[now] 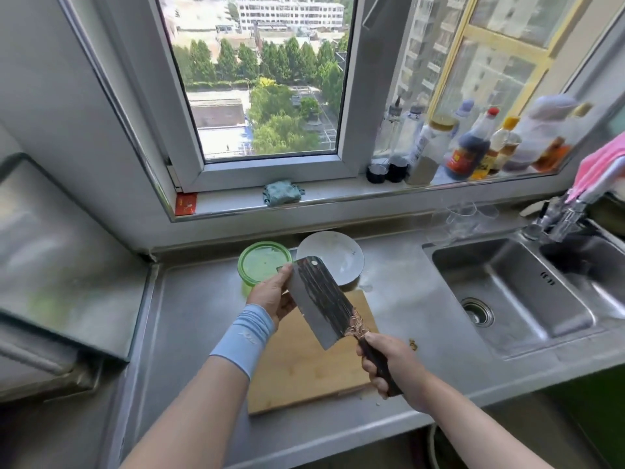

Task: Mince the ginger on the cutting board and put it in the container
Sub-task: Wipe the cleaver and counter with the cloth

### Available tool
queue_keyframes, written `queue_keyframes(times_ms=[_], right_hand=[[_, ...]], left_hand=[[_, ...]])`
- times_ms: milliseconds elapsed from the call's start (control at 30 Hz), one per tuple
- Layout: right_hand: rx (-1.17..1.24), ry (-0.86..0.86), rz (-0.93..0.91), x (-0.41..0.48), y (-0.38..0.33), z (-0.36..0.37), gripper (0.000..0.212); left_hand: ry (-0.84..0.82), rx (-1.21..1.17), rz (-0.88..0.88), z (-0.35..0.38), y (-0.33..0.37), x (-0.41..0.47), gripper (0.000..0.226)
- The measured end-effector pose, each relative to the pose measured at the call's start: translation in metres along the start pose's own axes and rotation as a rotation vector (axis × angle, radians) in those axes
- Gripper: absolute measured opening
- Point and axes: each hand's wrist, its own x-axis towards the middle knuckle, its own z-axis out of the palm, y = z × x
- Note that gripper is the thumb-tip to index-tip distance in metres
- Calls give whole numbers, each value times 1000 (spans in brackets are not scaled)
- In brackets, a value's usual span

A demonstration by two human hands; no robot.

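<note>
My right hand (pixel 389 365) grips the dark handle of a cleaver (pixel 321 302), held tilted above the wooden cutting board (pixel 304 374). My left hand (pixel 272 297) lies against the blade's far end, fingers extended along the steel over the board's far left corner. A green round container (pixel 262 262) stands just behind the board at the left, with pale bits inside. A white bowl (pixel 333 257) sits beside it, partly behind the blade tip. No ginger shows on the bare part of the board; the blade hides the far part.
A steel sink (pixel 507 292) lies to the right, with a faucet (pixel 571 211) and a pink cloth (pixel 602 164) beyond. Bottles (pixel 470 154) line the window sill. A few scraps (pixel 412 343) lie on the counter right of the board. A steel appliance (pixel 61 252) stands at left.
</note>
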Motion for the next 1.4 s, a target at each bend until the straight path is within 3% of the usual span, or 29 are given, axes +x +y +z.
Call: queue_keyframes(times_ms=[367, 500, 700, 800, 933, 1067, 1133, 1233, 1400], right_hand=[[72, 121, -7, -5, -3, -25, 32], [122, 150, -21, -4, -5, -35, 32], [159, 207, -50, 2, -12, -44, 32], [-36, 270, -95, 14, -18, -43, 31], [-883, 296, -235, 31, 1, -17, 23], [-1201, 269, -373, 50, 41, 31, 19], [-1286, 300, -399, 64, 59, 53, 24], [-1254, 339, -372, 81, 82, 91, 53], [-1081, 331, -251, 99, 107, 137, 30]], left_hand=[[-163, 228, -122, 45, -50, -33, 31], [-304, 342, -175, 56, -62, -47, 24], [-440, 717, -246, 45, -72, -58, 20], [-302, 740, -184, 18, -72, -53, 20], [39, 607, 60, -31, -59, -43, 22], [237, 581, 266, -78, -48, -34, 26], [261, 558, 287, -94, -44, -30, 27], [275, 611, 299, -107, -42, -25, 27], [181, 730, 292, -112, -50, -8, 27]])
